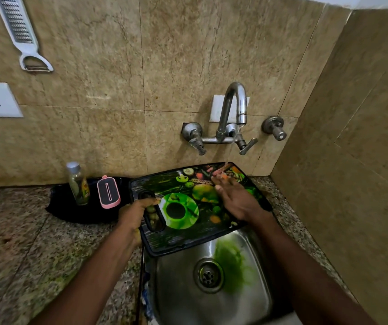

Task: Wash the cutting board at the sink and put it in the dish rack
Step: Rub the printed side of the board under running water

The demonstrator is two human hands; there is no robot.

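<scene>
Your left hand (139,213) is closed around the handle slot at the nine o'clock end of the cutting board (195,207), holding it over the sink (254,301). Your right hand (236,198), open and flat, rubs its surface under the tap (235,109) stream at twelve o'clock. Washing looks underway; racking remains, and no dish rack is visible.
</scene>
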